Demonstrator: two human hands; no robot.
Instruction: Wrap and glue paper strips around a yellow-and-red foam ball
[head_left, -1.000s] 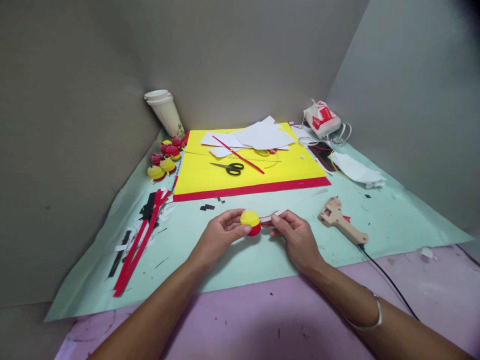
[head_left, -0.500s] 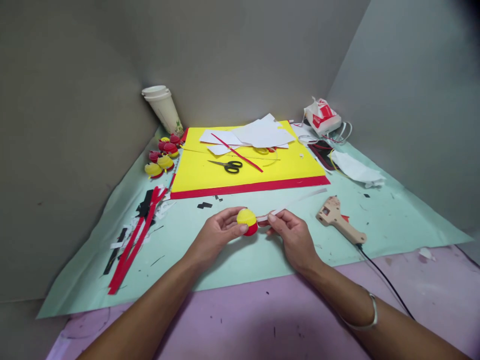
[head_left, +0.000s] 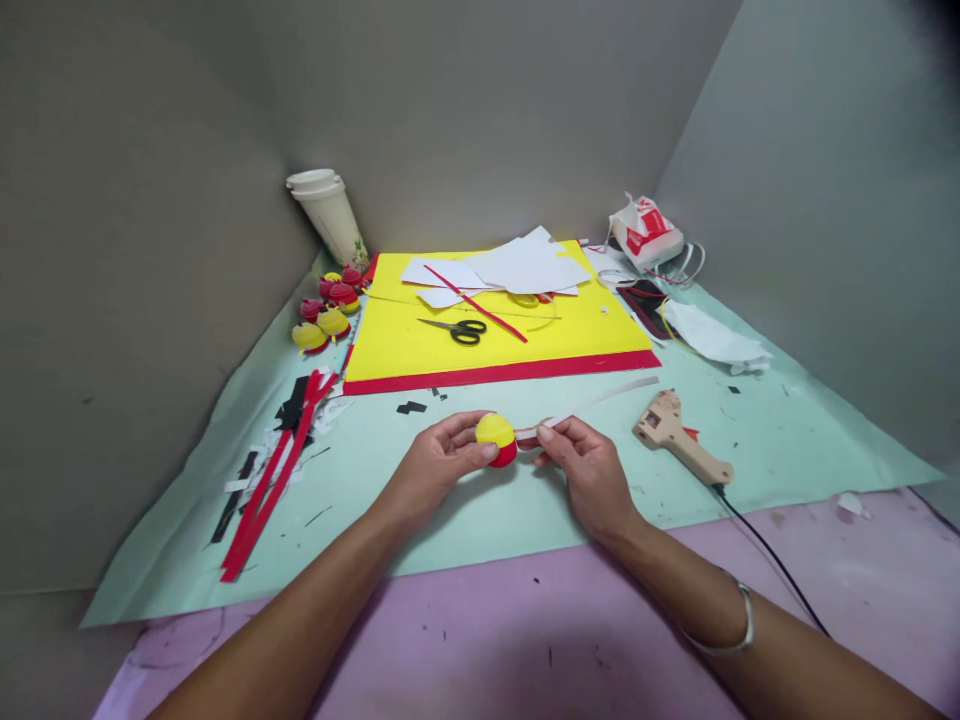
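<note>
Between thumb and fingers, my left hand holds a small ball, yellow on top and red below, with ridged sides. My right hand pinches a thin white strip close to the ball's right side. One end of the strip reaches the ball; whether it is fixed there I cannot tell. The other end stretches away up and to the right. Just right of my right hand lies a beige glue gun, its nozzle pointing away.
Black scissors, white paper sheets and a red strip lie on a yellow board. At left are several red and yellow balls, a leaning cup and red strips. A tissue pack stands back right.
The view has shifted very slightly. Both hands keep their hold on the ball and the white strip, with almost no movement.
</note>
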